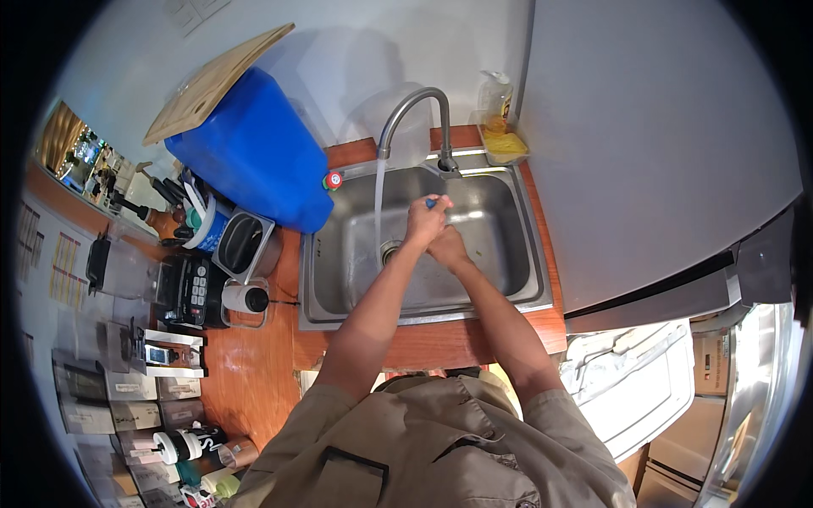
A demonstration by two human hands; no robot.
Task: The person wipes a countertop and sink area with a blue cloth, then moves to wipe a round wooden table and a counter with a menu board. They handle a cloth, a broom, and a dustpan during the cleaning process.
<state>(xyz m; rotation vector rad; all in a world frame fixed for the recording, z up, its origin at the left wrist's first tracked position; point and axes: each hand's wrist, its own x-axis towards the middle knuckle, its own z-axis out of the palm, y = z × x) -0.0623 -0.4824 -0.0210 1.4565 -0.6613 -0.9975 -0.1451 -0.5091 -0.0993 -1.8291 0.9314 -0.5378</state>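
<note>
Over the stainless steel sink [489,273], my left hand [424,222] is curled around a small blue thing [431,203]. Only its blue end shows between the fingers, so I cannot tell what it is. My right hand [448,246] is pressed up close below the left one, fingers curled. Whether it grips the same thing is hidden. A stream of water [379,203] runs from the curved metal faucet [413,101] to the left of both hands. It falls near the drain [390,249].
A large blue plastic jerrycan [254,146] with a wooden board [216,82] on it stands left of the sink. Behind are a pump bottle [497,105] and a yellow sponge [506,144]. A grey refrigerator [648,140] borders the right. A blender base [190,289] stands left.
</note>
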